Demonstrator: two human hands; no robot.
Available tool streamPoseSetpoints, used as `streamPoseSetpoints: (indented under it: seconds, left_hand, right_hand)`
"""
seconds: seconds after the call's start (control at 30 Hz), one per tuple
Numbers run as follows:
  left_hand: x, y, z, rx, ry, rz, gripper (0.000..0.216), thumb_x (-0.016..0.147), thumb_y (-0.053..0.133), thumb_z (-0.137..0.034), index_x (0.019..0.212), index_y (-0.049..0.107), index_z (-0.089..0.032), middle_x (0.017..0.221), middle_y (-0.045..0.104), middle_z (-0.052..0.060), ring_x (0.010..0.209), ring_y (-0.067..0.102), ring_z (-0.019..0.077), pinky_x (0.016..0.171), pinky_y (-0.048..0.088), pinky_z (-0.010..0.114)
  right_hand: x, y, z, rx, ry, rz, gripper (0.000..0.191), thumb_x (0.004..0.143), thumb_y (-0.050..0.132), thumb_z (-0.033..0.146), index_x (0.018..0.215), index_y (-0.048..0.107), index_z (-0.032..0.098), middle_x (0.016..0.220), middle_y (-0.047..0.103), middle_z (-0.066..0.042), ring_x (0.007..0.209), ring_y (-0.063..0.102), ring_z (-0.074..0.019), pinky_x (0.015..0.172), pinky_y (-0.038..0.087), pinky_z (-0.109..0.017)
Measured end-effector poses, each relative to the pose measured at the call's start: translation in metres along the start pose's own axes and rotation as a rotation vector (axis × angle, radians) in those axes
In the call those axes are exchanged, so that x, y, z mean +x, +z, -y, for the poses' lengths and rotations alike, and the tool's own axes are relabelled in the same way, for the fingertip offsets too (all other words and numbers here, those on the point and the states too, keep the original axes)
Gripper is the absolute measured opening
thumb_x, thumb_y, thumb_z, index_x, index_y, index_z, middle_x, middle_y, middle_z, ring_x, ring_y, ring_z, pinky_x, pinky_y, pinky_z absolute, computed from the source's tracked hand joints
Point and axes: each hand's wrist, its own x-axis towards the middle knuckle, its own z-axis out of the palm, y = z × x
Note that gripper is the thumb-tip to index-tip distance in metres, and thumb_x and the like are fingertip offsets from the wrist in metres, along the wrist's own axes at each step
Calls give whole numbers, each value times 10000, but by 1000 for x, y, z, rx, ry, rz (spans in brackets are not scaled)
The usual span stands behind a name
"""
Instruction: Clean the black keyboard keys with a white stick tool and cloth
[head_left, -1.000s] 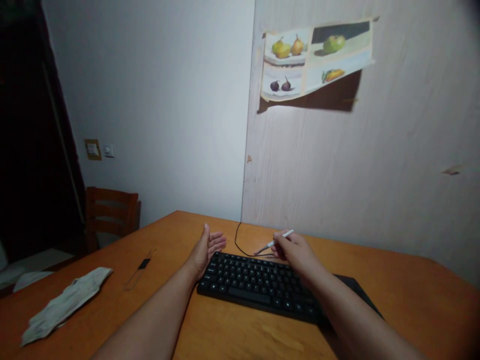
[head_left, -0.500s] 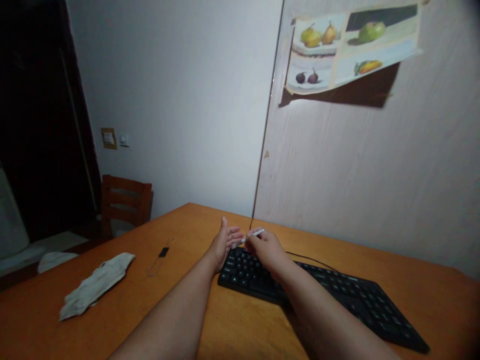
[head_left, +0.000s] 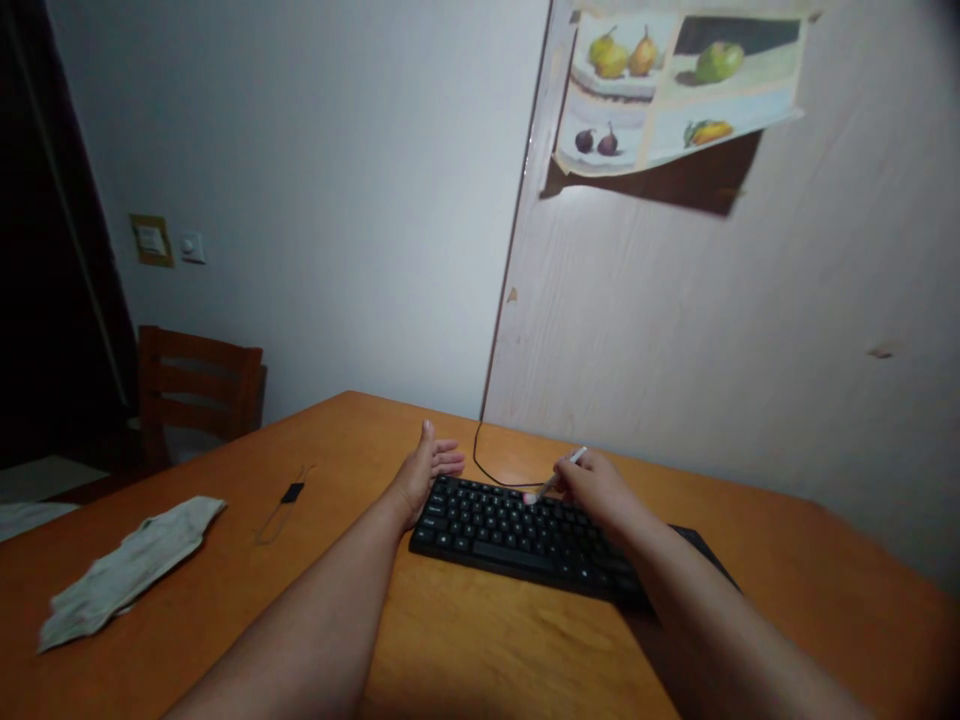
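Note:
A black keyboard (head_left: 502, 530) lies on the wooden table, its right part hidden beneath my right forearm. My right hand (head_left: 598, 485) pinches a small brush (head_left: 553, 482) by its white handle. The brush's pale pinkish head points down and left at the keyboard's upper rows, near its middle. At the keyboard's left end is my left hand (head_left: 429, 473), open, with the thumb up and the fingers stretched to the right. It holds nothing and rests against or close beside the keyboard's edge.
A folded pale cloth (head_left: 135, 570) lies on the table (head_left: 480, 650) at the left. Between it and my left arm is a black binder clip (head_left: 292, 493) with wire handles. A thin cable (head_left: 487, 475) runs behind the keyboard. Beyond are a wooden chair (head_left: 199, 380) and the wall (head_left: 337, 200).
My right hand has moved right along the keyboard with the brush, away from my left hand. The left hand stays at the keyboard's left end. The view has turned slightly right.

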Motion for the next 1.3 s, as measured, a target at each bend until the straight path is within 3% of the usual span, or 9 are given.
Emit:
streamPoseSetpoints:
  seconds: [0.27, 0.53, 0.7, 0.83, 0.97, 1.13, 1.23, 1.3]
  left_hand:
    - [6, -5, 2, 13, 4, -5, 866, 887, 258, -805, 1225, 630, -99, 1216, 701, 236, 1079, 704, 298, 898, 546, 379]
    - [6, -6, -1, 11, 1, -10, 808, 913, 267, -774, 1183, 633, -107, 1163, 725, 208, 1039, 717, 266, 897, 549, 362]
    - [6, -8, -1, 31, 9, -5, 838, 891, 283, -801, 1197, 632, -103, 1182, 719, 212, 1059, 714, 272, 896, 549, 363]
    - [6, -8, -2, 31, 6, -13, 832, 897, 280, -794, 1199, 633, -104, 1199, 712, 215, 1070, 711, 278, 900, 547, 373]
    - [4, -5, -4, 19, -2, -16, 810, 920, 256, -767, 1192, 632, -103, 1193, 713, 218, 1057, 716, 272, 882, 553, 364]
    - [3, -3, -3, 8, 4, -37, 810, 913, 276, -774, 1162, 652, -101, 1148, 728, 215, 1027, 723, 270, 841, 564, 350]
    - [3, -4, -1, 4, 4, -42, 812, 903, 291, -784, 1169, 648, -105, 1161, 725, 212, 1032, 719, 269, 827, 570, 348]
    - [3, -4, -1, 15, 5, -38, 826, 899, 280, -791, 1182, 640, -104, 1181, 718, 215, 1036, 717, 270, 830, 570, 351]
  right_hand:
    - [-8, -72, -46, -170, 109, -133, 259, 821, 508, 279, 602, 605, 182, 616, 672, -63, 559, 574, -161, 510, 323, -255]
    - [-10, -122, -82, -363, 166, -254, 249, 822, 522, 297, 603, 580, 193, 642, 649, -65, 627, 571, -183, 551, 310, -274]
    - [-17, -155, -91, -459, 274, -338, 167, 759, 605, 295, 623, 599, 199, 664, 653, -89, 743, 626, -250, 639, 370, -318]
    - [-26, -174, -83, -474, 358, -440, 92, 730, 625, 255, 652, 604, 210, 672, 647, -122, 854, 641, -332, 722, 404, -404]
    - [-27, -160, -63, -333, 247, -443, 124, 776, 600, 302, 687, 580, 219, 736, 654, -121, 855, 624, -301, 702, 407, -368]
    - [-31, -95, -28, 52, 64, -226, 297, 895, 443, 429, 812, 610, 198, 697, 649, -54, 625, 586, -182, 567, 433, -277]
    - [-44, -55, -4, 252, 29, -92, 314, 896, 465, 460, 858, 613, 186, 678, 639, -24, 555, 561, -147, 533, 437, -255]
    - [-54, -33, 10, 511, 63, 23, 265, 872, 552, 425, 907, 620, 171, 697, 645, -17, 553, 557, -128, 537, 439, -241]
